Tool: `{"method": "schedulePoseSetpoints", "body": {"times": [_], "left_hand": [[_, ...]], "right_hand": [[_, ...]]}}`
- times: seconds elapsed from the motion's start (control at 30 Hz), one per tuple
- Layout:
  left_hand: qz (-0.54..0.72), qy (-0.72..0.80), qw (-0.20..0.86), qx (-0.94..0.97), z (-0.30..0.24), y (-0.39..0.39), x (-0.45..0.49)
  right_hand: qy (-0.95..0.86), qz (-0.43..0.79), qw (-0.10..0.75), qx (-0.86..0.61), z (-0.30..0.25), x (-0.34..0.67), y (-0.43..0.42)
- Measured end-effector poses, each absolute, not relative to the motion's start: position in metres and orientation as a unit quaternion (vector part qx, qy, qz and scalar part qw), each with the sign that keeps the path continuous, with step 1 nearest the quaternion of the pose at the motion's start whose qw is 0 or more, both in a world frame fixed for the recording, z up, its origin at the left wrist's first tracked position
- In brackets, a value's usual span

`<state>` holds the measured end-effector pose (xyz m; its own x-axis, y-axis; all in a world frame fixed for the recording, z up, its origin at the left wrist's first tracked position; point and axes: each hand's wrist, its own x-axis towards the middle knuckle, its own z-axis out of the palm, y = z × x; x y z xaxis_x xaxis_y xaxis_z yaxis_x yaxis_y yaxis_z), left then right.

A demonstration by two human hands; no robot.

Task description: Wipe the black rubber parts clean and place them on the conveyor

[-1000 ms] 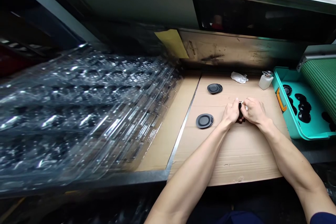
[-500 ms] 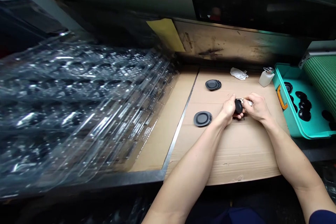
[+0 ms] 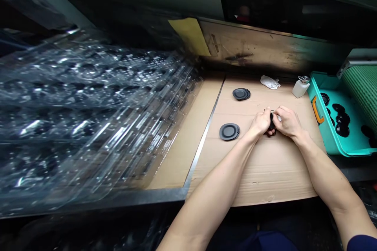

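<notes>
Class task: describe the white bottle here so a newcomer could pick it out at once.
Find the teal bin on the right. Just left of its far corner, on the cardboard, stands a small white bottle, the only thing nearby with a silver top.

Bright, even light falls on the cardboard sheet (image 3: 265,164), hard glare glints off the stacked clear plastic trays (image 3: 88,113) at nine o'clock, edges bow and smear, and twelve o'clock sinks into shadow.

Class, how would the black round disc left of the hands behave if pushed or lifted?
Probably light for its size: the black disc looks thin and shallow. Lying flat on its wide face, it would likely slide rather than tip. Its matte surface looks more grippy than slippery.
</notes>
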<state>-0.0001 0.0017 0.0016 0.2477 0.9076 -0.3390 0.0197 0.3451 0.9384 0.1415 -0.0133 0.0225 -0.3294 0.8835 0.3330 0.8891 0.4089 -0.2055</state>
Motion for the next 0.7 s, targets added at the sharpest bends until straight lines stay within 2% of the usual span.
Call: {"method": "schedulePoseSetpoints", "body": {"times": [0.23, 0.7], "left_hand": [[0.366, 0.509, 0.634, 0.453, 0.0022, -0.0022, 0.001], [0.366, 0.509, 0.625, 0.465, 0.0084, -0.007, 0.0008]], "right_hand": [[-0.813, -0.02, 0.17, -0.556, 0.0206, 0.1394, -0.0149], [-0.812, -0.039, 0.163, -0.56, 0.023, 0.1369, -0.0162]]}}
